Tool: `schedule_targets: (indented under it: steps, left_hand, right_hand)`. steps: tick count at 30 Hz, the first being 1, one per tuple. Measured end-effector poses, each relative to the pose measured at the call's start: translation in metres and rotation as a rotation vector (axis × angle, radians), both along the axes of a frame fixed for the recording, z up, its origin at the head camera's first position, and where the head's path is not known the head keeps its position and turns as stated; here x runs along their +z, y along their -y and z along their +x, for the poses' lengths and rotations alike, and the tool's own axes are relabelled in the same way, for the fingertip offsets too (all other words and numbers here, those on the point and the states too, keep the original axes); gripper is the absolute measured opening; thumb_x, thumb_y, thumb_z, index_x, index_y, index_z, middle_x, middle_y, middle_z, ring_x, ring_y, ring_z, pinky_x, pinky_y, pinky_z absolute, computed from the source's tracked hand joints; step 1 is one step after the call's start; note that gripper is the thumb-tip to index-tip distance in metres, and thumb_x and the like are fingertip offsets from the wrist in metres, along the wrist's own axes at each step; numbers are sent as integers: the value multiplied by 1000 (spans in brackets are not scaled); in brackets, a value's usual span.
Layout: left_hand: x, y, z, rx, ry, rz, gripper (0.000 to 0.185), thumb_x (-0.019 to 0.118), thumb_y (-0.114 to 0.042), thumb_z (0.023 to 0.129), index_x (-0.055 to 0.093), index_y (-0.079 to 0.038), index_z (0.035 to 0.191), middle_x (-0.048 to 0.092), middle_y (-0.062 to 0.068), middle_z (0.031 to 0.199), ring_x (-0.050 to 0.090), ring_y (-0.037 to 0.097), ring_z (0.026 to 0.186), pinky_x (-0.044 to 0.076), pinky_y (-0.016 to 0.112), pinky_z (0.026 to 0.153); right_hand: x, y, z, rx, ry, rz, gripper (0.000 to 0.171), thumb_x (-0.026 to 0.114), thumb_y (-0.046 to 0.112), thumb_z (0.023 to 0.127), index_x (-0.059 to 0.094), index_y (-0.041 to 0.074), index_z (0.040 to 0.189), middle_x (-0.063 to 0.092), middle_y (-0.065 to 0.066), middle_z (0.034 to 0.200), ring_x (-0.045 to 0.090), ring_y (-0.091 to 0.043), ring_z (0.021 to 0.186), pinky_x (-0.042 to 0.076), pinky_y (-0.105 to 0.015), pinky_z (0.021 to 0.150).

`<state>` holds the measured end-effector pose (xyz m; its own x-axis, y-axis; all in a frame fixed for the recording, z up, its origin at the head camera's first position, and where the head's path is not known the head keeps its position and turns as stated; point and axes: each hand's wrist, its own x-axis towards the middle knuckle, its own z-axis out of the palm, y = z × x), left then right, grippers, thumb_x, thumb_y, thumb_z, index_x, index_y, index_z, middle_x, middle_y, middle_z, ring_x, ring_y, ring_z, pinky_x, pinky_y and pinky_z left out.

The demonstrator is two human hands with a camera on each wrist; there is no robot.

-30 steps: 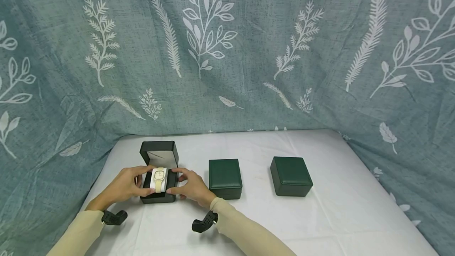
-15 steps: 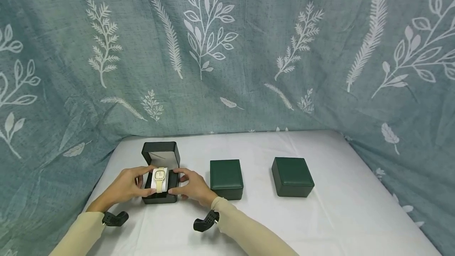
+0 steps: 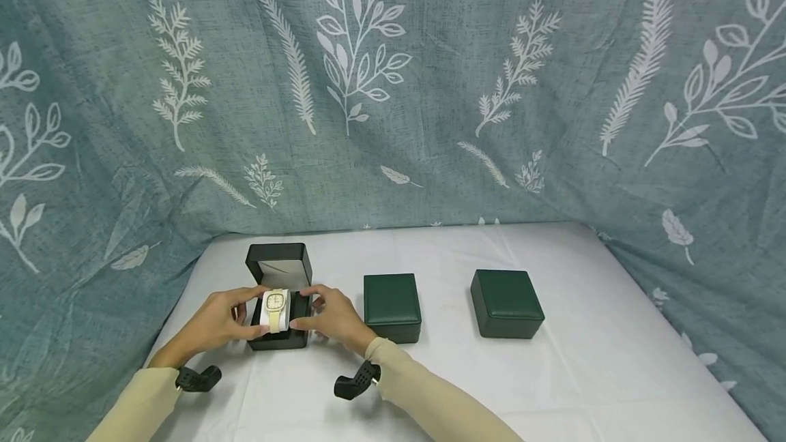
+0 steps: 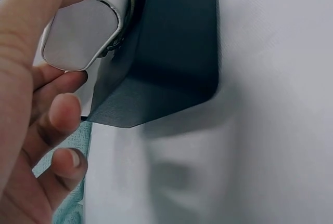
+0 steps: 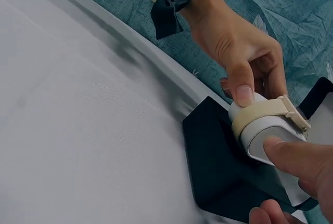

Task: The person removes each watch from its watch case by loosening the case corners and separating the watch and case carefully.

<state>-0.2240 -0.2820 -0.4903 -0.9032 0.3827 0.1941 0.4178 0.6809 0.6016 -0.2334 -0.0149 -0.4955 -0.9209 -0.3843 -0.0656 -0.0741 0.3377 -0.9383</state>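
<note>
1. Open watch box (image 3: 278, 336), dark, stands at the near left of the white table (image 3: 583, 374). Lid upright at its far side, pale lining showing.
2. Watch (image 3: 275, 301), pale yellow strap and squarish face, is wrapped round a white cushion (image 3: 274, 321). The cushion sits at the mouth of the box, between the two hands.
3. Left hand (image 3: 216, 320) pinches the cushion from the left side: thumb on the near end, fingers curled at the far top edge. The right wrist view shows the thumb tip pressed on the cushion just beside the strap.
4. Right hand (image 3: 331, 319) pinches the cushion from the right side, thumb on its near right edge, fingers curved round the far side by the box rim.
5. Left wrist view: the cushion end lies against the thumb, above the dark box wall; the other fingers are curled below it.
6. Both grips are closed on the cushion, with the watch face lying midway between the two thumbs, facing up.
7. Two closed green boxes stand to the right: the middle box (image 3: 391, 305) just beside the right hand, the right box (image 3: 506, 302) well apart.
8. Leaf-print cloth backdrop (image 3: 393, 87) hangs behind and at both sides of the table.
</note>
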Motion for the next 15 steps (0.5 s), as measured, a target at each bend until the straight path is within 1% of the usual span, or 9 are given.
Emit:
schedule_targets:
  steps: [4,5,9,11,15]
  left_hand:
    - [2,1,3,-2,5,1,71,92,-30,78,65,-3,138,55,-5,67,48,5,58,43,27,51]
    - [2,1,3,-3,4,2,71,92,-30,77,65,-3,137,55,-5,67,48,5,58,43,27,51]
    - [4,1,5,-10,0,7,71,92,-30,78,65,-3,137,55,-5,67,48,4,59,43,26,51]
    - [4,0,6,-15,-2,8,71,91,-31,78,65,-2,138,55,-6,67,48,4,59,43,26,51]
    - [4,0,5,-25,-7,8,72,91,-30,78,64,-1,138,55,-7,67,49,4,59,44,26,51]
  right_hand:
    - [5,2,1,17,-79,51,64,92,28,79,65,20,136,64,-9,118,63,-19,93,52,-31,71]
    - [6,2,1,25,-97,55,65,92,28,79,64,20,137,64,-9,118,62,-17,94,52,-30,71]
    - [13,2,3,64,-151,56,69,92,25,80,61,17,142,61,-11,123,64,-12,84,52,-26,66]
    - [17,3,5,96,-188,62,71,91,24,82,58,16,144,59,-13,126,64,-7,78,53,-25,64]
    - [24,5,8,161,-281,143,79,90,29,82,51,17,150,55,-15,131,60,-1,77,51,-20,66]
